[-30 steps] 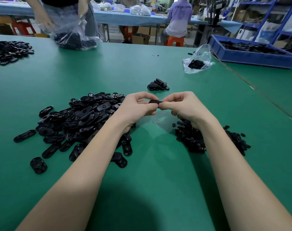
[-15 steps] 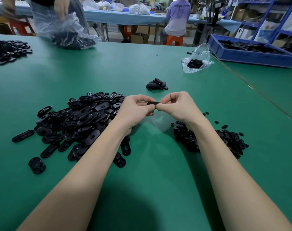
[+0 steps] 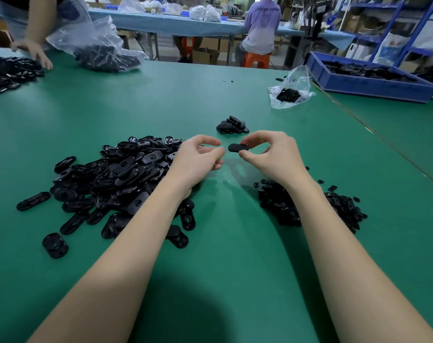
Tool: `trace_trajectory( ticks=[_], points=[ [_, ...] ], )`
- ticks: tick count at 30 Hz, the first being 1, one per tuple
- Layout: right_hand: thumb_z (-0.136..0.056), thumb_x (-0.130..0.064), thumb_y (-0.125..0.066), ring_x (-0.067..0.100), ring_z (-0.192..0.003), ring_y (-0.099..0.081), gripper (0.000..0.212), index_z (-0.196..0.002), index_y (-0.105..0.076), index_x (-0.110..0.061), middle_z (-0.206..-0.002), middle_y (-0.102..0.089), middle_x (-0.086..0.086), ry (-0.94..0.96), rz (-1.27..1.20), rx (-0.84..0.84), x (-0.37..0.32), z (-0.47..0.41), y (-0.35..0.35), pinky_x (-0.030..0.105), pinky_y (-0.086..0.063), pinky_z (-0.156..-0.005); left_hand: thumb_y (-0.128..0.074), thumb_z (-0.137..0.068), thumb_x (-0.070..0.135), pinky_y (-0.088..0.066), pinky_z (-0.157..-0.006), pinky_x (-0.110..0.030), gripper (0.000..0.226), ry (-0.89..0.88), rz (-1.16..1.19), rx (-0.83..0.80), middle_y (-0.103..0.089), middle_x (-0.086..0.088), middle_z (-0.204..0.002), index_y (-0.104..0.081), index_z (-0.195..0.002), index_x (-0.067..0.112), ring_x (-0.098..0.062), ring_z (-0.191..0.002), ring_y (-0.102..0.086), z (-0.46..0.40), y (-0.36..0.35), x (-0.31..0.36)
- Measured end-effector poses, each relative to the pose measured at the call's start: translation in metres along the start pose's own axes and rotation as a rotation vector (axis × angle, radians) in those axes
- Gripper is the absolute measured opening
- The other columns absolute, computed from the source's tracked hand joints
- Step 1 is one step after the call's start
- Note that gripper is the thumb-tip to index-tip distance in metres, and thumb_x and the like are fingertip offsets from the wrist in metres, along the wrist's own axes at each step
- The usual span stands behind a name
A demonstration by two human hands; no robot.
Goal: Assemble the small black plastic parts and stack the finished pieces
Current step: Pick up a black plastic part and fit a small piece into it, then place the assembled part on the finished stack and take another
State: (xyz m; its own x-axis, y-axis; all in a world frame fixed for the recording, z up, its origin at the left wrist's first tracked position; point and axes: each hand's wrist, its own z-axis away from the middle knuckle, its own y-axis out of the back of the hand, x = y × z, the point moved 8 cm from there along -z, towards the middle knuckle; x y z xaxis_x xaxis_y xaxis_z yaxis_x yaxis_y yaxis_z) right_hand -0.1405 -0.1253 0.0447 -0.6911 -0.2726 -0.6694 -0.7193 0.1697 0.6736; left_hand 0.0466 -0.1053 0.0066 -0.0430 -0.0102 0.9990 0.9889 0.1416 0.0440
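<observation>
Oval black piece (image 3: 238, 147) pinched at one end between thumb and forefinger of right hand (image 3: 269, 157), held clear above green worktop (image 3: 235, 268), probably just joined and ready for stacking. Left hand (image 3: 198, 159) just beside it, fingers curled, gripping nothing visible. Small stack of finished pieces (image 3: 232, 125) directly beyond, near enough for a short reach. Heap of oval shells (image 3: 116, 184) under left wrist, pile of smaller inserts (image 3: 284, 206) under right, each feeding its own side.

No lettering can be read; the pale print across the back of the seated person's purple shirt (image 3: 262, 18) is too blurred.
</observation>
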Motion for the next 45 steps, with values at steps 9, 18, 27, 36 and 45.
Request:
trace_trajectory(
  ticks=[9,18,27,36,45],
  points=[
    [-0.087,-0.037,-0.073,0.012,-0.106,-0.068,0.021,-0.106,-0.079,-0.033,-0.106,-0.077,-0.014,-0.163,0.053,0.1,0.004,-0.06,-0.013,0.024,-0.045,-0.08,-0.069,-0.091,0.015,-0.062,-0.083,-0.037,0.002,-0.001,-0.123,-0.058,-0.071,-0.001,-0.075,-0.07,-0.09,0.016,-0.015,-0.069,-0.068,0.001,-0.008,-0.001],
    [-0.083,-0.035,-0.078,0.016,-0.105,-0.067,0.016,-0.099,-0.078,-0.034,-0.111,-0.075,-0.008,-0.319,0.05,0.051,0.005,-0.111,-0.048,0.023,-0.045,-0.076,-0.068,-0.081,0.025,-0.061,-0.084,-0.046,0.005,-0.024,-0.093,-0.034,-0.075,-0.004,-0.079,-0.072,-0.079,0.023,-0.017,-0.068,-0.068,0.003,-0.01,-0.007],
    [-0.083,-0.028,-0.07,0.02,-0.112,-0.065,0.028,-0.111,-0.073,-0.033,-0.116,-0.072,-0.004,-0.287,0.072,0.112,-0.003,-0.112,-0.043,0.027,-0.049,-0.084,-0.066,-0.088,0.021,-0.06,-0.078,-0.038,0.009,-0.019,-0.092,-0.041,-0.075,-0.002,-0.081,-0.072,-0.082,0.02,-0.013,-0.067,-0.066,0.0,-0.01,-0.009],
    [-0.086,-0.03,-0.072,-0.007,-0.057,-0.055,0.007,-0.081,-0.078,-0.028,-0.073,-0.074,-0.011,-0.097,-0.037,-0.229,-0.018,-0.025,-0.031,0.01,-0.042,-0.057,-0.049,-0.105,0.027,-0.059,-0.068,-0.022,0.032,-0.016,0.011,0.0,-0.073,-0.003,-0.083,-0.069,-0.084,0.012,-0.01,-0.064,-0.066,-0.008,0.007,0.007],
    [-0.083,-0.036,-0.076,0.003,-0.08,-0.066,0.008,-0.09,-0.078,-0.035,-0.086,-0.073,-0.02,-0.019,0.199,-0.47,-0.039,0.02,-0.064,0.026,-0.055,-0.082,-0.049,-0.097,0.008,-0.057,-0.07,-0.024,0.025,-0.13,-0.218,0.029,-0.074,-0.002,-0.09,-0.07,-0.087,0.019,-0.01,-0.07,-0.068,-0.011,0.029,0.019]
  ],
)
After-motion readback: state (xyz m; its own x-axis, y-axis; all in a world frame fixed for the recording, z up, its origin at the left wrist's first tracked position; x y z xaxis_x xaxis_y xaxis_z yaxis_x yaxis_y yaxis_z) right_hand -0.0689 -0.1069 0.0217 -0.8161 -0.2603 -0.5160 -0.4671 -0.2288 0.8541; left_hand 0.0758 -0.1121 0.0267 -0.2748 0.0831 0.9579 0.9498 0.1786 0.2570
